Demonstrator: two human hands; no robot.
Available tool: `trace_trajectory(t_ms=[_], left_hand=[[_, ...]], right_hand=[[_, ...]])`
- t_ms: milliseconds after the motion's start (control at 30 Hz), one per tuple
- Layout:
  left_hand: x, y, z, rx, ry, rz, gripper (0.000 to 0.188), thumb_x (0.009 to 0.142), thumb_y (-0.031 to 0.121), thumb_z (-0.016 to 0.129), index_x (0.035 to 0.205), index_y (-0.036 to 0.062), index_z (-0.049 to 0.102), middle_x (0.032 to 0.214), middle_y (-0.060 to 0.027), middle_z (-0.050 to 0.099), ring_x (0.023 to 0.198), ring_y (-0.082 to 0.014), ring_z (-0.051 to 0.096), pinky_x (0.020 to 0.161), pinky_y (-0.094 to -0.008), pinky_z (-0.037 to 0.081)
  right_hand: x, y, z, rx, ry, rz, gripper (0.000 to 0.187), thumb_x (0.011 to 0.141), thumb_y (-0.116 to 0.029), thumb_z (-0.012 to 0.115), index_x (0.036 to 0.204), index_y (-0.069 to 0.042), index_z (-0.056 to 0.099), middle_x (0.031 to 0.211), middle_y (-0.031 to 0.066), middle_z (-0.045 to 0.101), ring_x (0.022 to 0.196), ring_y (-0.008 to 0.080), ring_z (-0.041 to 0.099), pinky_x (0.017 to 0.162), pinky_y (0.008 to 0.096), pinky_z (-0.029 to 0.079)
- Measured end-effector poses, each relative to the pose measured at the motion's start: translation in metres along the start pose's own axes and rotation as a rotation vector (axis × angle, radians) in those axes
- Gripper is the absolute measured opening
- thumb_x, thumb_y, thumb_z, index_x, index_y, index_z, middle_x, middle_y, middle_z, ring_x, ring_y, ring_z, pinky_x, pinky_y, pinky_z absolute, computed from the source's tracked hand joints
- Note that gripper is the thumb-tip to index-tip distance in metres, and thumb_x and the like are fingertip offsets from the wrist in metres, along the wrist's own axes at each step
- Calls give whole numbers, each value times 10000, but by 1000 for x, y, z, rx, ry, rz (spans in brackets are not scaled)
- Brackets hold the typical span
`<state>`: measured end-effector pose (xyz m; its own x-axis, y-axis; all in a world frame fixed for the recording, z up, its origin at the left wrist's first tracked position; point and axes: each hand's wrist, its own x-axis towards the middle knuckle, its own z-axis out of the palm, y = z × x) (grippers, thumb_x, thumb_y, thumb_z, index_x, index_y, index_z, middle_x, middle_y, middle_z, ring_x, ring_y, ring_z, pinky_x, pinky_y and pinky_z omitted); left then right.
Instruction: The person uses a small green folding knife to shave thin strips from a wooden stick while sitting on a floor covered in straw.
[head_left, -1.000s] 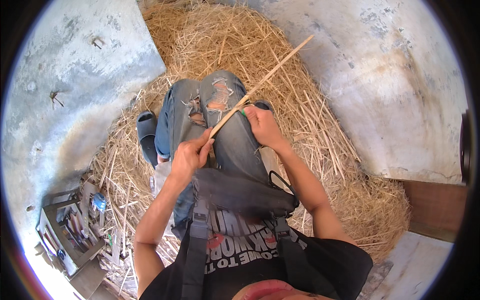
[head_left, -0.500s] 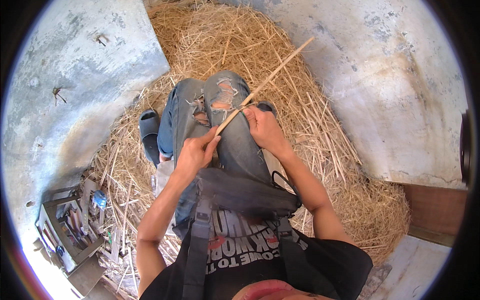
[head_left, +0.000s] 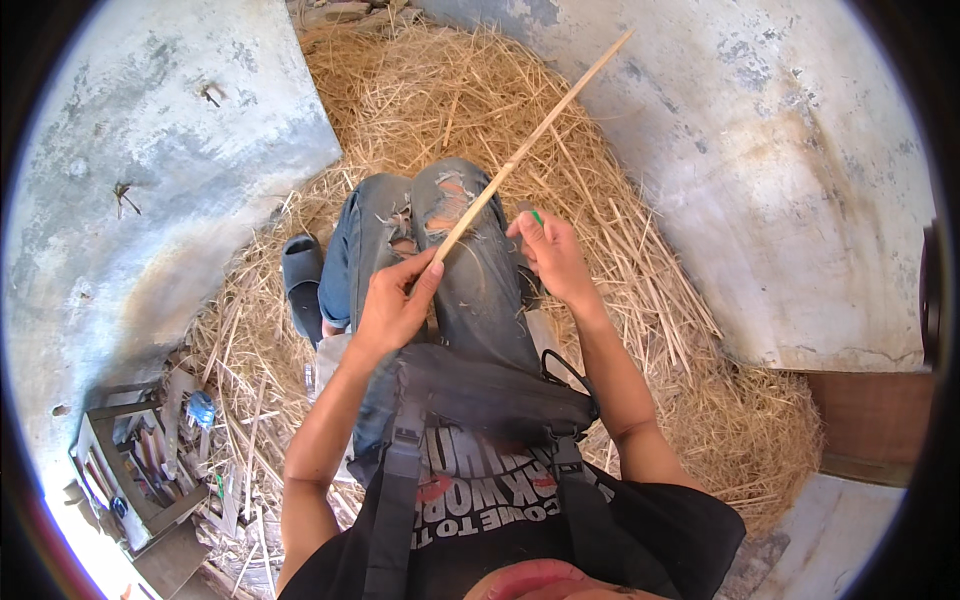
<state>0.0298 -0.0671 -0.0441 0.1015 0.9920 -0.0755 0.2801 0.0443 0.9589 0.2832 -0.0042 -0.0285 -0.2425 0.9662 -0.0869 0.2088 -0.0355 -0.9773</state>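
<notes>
Between the thumb and fingers of my left hand (head_left: 393, 308) is the near end of a long, pale wooden stick (head_left: 545, 130), perhaps split bamboo. It slants up and to the right over my knees, its thin far end high above the shavings. My right hand (head_left: 556, 258) is curled beside my right thigh, apart from the stick. A small knife (head_left: 537, 217) shows at its thumb and forefinger as a green bit with a greyish part; the fingers hide the rest. Under both hands are my torn jeans (head_left: 475, 290).
Straw-like shavings (head_left: 430, 90) are heaped around my legs. Pale, worn walls (head_left: 740, 150) rise on both sides. A dark slipper (head_left: 301, 265) is by my left leg. At lower left stand a wooden box (head_left: 150, 505) of tools and some blue plastic (head_left: 201, 408). A black bag (head_left: 490, 390) crosses my lap.
My right hand has come off the stick and moved right and slightly down with the knife. The stick's far end has risen in view, while my left hand keeps its hold.
</notes>
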Motion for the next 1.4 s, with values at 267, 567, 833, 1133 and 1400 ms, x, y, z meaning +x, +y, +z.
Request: trace_trajectory(t_ms=[267,567,833,1133,1400], left_hand=[[5,7,4,-66,-4,99,366,1079,212,568,1342,-31,641,740,5,589,693,-65,548,638,-241,441],[13,-2,-12,-292,146,57,385,1104,291,516,1330,9,649,683,44,502,533,-16,419,468,-203,323],[10,10,-10,-398,10,31,393,1093,314,536,1326,20,653,664,50,474,516,-24,406,458,-207,319],[0,-3,-8,-125,-124,-85,383,1060,269,606,1282,-36,675,684,6,561,651,-69,521,610,-274,442],[-5,-9,4,121,-53,-61,397,999,278,688,1212,-58,692,922,-236,751,725,-161,670,714,-318,528]], right_hand=[[-9,-37,44,-209,12,-276,140,937,-170,748,949,-30,751,631,1,604,601,73,510,555,283,410],[-29,-34,10,-57,-663,-200,63,861,-71,774,859,-9,762,795,61,755,726,116,681,676,282,520],[-15,-28,13,-89,206,-214,318,1003,-325,690,1022,-9,723,673,-22,563,656,89,506,633,285,420],[3,-9,27,-483,211,-51,519,1087,-450,459,982,-3,702,701,219,646,711,388,664,675,456,494],[10,21,33,-609,358,-102,537,1090,-427,438,955,21,702,728,284,664,725,501,657,665,551,507]])
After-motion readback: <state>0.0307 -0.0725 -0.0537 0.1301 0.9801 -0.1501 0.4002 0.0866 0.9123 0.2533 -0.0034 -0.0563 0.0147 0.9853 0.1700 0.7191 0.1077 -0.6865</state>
